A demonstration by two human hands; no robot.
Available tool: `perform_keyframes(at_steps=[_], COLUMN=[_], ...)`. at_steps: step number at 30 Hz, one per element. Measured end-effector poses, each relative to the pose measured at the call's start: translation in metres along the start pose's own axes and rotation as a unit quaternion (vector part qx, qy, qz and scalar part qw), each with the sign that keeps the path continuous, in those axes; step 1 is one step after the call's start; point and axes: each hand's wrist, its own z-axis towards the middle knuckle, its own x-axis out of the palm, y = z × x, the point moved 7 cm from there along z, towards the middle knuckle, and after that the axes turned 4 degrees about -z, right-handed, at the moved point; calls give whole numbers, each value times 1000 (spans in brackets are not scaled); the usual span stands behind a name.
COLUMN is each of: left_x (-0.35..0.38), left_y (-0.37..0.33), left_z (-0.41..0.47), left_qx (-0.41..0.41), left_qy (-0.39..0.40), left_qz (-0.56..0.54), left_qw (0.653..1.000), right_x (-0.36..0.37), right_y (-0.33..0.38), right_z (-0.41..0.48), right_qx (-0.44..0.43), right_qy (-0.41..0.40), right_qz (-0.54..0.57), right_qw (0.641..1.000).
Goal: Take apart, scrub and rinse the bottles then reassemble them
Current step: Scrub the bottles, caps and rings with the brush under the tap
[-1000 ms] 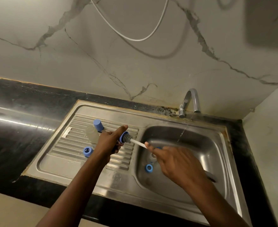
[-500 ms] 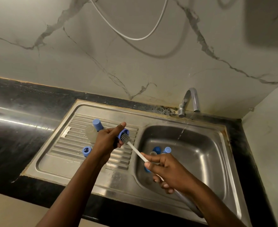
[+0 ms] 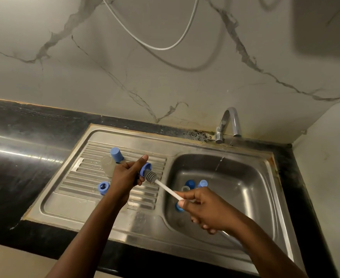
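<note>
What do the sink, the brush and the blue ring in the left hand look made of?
The sink: stainless steel, brushed, with soft glare and pressed ribs. The brush: grey ridged head, probably silicone; white stem, likely plastic. The blue ring held in the left hand: matte moulded plastic, by its even colour.

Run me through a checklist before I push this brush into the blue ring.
1. Ring held firmly: the left hand grips the blue ring. Ok.
2. Brush under control: the right hand pinches the white handle. Ok.
3. Brush lined up: the bristle head sits at the ring's opening. Ok.
4. Rinse water available: a thin stream falls from the tap. Ok.
5. Ring under the water: it is off to the left of the stream. Not ok.
6. Ring's inside clean: hidden by the bristles. Cannot tell.
</note>
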Motion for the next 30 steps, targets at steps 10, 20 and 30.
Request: perform_keyframes(at_steps=[10, 20, 30], left_x=[-8, -4, 3], left_y=[-3, -8, -9], left_z=[8, 13, 7], left_qx=[-30, -2, 9], left_qy=[-27, -10, 45], left_qz=[18, 64, -25], left_qw=[999, 998, 999], right_x=[-17, -6, 17], right_y=[42, 22, 14], right_z=[-8, -2, -10], right_qx=[-143, -91, 23], right_qy=[-215, -188, 81], right_qz=[-484, -311, 199], right_qw=[836, 927, 976])
